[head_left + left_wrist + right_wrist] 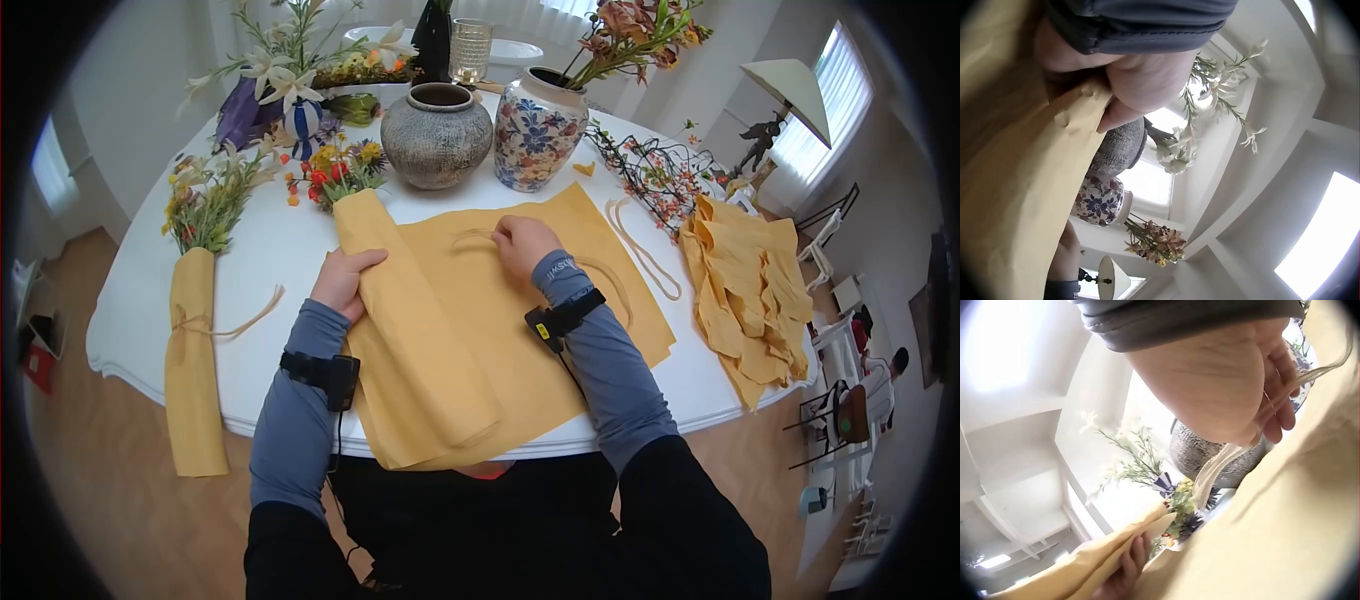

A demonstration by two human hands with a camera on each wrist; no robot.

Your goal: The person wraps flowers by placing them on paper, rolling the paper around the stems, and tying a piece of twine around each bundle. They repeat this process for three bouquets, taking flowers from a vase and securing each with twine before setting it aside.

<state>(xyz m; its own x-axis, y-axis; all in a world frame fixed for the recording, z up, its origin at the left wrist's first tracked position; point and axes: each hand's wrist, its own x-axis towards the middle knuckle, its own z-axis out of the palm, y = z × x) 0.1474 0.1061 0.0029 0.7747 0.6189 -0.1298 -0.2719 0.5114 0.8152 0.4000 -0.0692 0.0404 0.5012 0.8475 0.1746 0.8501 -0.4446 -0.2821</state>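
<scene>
My left hand (347,278) grips the upper part of a rolled yellow paper wrap (420,330), with the thumb lying over its front. Red, yellow and purple flowers (345,168) stick out of the roll's far end. Flat yellow paper sheets (570,350) lie under it. To the right, above the sheets, my right hand (527,247) pinches a thin tan cord (1213,467), whose loop trails back past the wrist. In the left wrist view the paper edge (1088,103) is tucked between thumb and fingers. The stems inside the paper are hidden.
A tied, wrapped bouquet (195,350) overhangs the white table's (130,320) left front edge. Behind stand a grey vase (437,140) and a floral vase (540,130). At right are another cord (650,262), berry branches (660,175) and crumpled yellow paper (750,290).
</scene>
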